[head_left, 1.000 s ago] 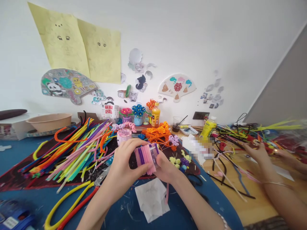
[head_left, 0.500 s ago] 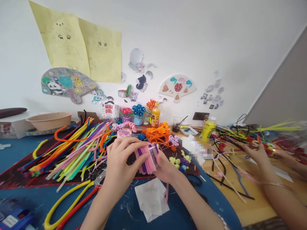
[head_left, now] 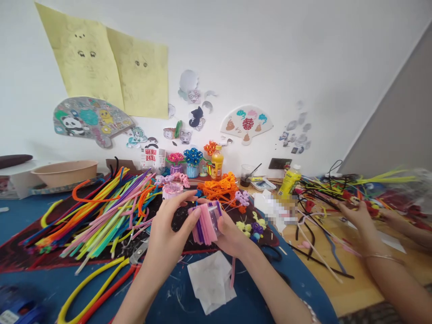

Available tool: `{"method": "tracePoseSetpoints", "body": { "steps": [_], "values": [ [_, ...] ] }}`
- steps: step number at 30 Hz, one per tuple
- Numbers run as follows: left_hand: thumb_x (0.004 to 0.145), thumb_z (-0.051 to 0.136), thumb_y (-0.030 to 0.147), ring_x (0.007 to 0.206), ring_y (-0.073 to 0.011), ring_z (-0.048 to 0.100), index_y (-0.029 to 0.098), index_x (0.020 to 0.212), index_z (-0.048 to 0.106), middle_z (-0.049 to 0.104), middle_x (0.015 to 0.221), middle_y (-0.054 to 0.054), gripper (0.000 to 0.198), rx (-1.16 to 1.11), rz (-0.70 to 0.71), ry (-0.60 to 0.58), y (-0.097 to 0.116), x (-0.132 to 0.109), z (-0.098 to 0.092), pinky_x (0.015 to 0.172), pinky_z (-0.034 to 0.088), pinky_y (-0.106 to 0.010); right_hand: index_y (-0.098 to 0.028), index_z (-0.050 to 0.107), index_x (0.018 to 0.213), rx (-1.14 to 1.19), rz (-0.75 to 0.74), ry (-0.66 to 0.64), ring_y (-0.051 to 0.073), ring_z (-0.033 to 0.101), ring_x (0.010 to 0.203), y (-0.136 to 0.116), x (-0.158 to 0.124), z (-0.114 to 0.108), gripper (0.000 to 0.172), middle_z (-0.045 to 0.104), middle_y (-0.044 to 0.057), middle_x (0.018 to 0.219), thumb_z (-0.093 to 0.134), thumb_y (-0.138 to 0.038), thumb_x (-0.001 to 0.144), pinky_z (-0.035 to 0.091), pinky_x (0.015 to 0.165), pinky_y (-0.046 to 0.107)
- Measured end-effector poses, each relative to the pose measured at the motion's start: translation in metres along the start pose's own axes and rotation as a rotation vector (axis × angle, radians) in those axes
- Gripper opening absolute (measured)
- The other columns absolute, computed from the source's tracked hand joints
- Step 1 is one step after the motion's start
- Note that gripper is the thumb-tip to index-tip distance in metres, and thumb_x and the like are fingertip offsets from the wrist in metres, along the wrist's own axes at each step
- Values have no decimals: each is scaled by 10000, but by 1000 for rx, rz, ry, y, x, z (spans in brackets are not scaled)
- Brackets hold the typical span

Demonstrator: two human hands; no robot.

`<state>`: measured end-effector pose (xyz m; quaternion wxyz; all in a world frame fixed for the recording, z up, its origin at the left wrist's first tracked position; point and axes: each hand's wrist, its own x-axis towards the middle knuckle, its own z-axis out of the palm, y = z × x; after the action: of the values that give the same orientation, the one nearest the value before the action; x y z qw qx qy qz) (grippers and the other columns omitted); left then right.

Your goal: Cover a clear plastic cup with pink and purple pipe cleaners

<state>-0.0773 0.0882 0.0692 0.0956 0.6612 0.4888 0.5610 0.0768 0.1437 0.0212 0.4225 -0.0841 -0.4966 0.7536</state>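
Between my hands is a small clear plastic cup point(head_left: 206, 223) whose side is lined with upright pink and purple pipe cleaner strips. My right hand point(head_left: 231, 234) grips it from the right, the thumb near its clear end. At its left side my left hand point(head_left: 172, 218) rests its thumb on the strips, the index finger stretched over the top edge; the other fingertips are partly hidden. A loose pink pipe cleaner point(head_left: 232, 272) hangs below my right hand. Under the cup, a creased white paper point(head_left: 212, 282) lies on the blue table cover point(head_left: 175, 292).
Left lies a heap of coloured pipe cleaners point(head_left: 111, 211), with red-and-yellow-handled pliers point(head_left: 139, 254) in front. Behind are a pink-and-white pot point(head_left: 173, 190), orange pipe cleaner flowers point(head_left: 219, 186) and a juice bottle point(head_left: 217, 163). At right, another person's hands point(head_left: 362, 225) work among pipe cleaners.
My left fingers have lifted back from over the cup's top toward the left, while the thumb stays on the strips. The whole view has shifted slightly.
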Motion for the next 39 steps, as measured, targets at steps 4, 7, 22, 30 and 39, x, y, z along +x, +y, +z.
{"method": "tracePoseSetpoints", "body": {
  "steps": [4, 7, 22, 30, 39],
  "values": [
    [863, 610, 383, 1055, -229, 609, 256, 1180, 593, 683, 1111, -46, 342, -7, -5, -38, 0, 2, 6, 937, 464, -394, -266, 549, 1276, 0, -16, -14, 262, 640, 1090, 4, 0, -2, 748, 663, 87, 1148, 837, -544, 644, 534, 886, 380],
    [828, 643, 330, 1141, -246, 578, 276, 1259, 525, 633, 1226, -57, 449, 10, 27, -106, -3, 1, 7, 994, 442, -436, -278, 565, 1264, 13, -41, 2, 267, 646, 1082, 6, 1, -3, 726, 671, 86, 1129, 827, -560, 648, 540, 874, 384],
    [843, 660, 324, 1323, -257, 448, 314, 1375, 356, 491, 1402, -79, 614, 106, 111, -154, -8, -13, 15, 1080, 402, -465, -223, 654, 1094, 22, -100, 173, 273, 667, 1016, 4, 5, -6, 676, 722, 70, 1007, 823, -636, 585, 525, 894, 401],
    [899, 549, 321, 1323, -269, 467, 236, 1397, 325, 477, 1419, -143, 552, 70, 21, -86, -11, -17, 31, 1057, 427, -488, -303, 565, 1262, -11, -113, 165, 261, 649, 1047, 0, 8, -8, 783, 670, 63, 1181, 847, -586, 589, 538, 839, 377],
    [765, 672, 308, 1282, -325, 527, 194, 1402, 363, 517, 1412, -180, 717, 47, -113, -67, -33, -7, 41, 1021, 458, -518, -264, 616, 1200, -61, -66, 215, 218, 653, 1022, 12, 16, -21, 607, 670, 73, 1202, 756, -601, 715, 528, 799, 319]
  ]
}}
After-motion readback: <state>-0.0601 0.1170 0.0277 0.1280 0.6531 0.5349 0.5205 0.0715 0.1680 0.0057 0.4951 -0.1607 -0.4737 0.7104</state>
